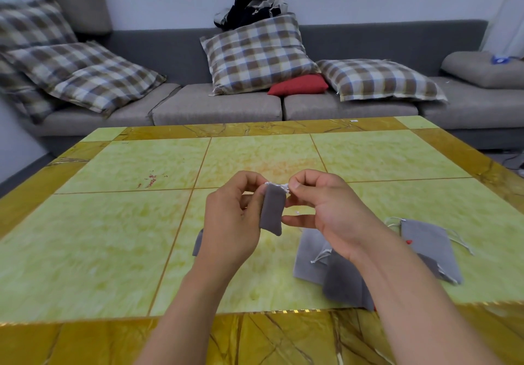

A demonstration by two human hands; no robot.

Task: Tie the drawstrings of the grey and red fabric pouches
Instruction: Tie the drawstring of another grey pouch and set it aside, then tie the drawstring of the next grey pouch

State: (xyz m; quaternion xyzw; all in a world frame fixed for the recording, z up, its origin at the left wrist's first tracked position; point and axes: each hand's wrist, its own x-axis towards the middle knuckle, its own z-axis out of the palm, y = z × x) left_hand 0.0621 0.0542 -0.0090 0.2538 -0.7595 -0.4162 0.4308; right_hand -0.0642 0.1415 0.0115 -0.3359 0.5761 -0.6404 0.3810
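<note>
A small grey pouch (272, 211) hangs in the air above the table's middle, held at its top between both hands. My left hand (232, 217) pinches the pouch's top left corner. My right hand (323, 208) pinches the white drawstring (280, 186) at the top right corner. Several more grey pouches (425, 245) with loose white drawstrings lie in a pile on the table at the right, partly hidden under my right forearm. A tiny bit of red (408, 242) shows in that pile. Another grey pouch edge (197, 244) peeks out behind my left wrist.
The table (113, 222) has a yellow-green marbled top with a golden-brown border. Beyond it stands a grey sofa (215, 103) with several checked cushions, a red cushion (297, 85) and a dark bag on the backrest.
</note>
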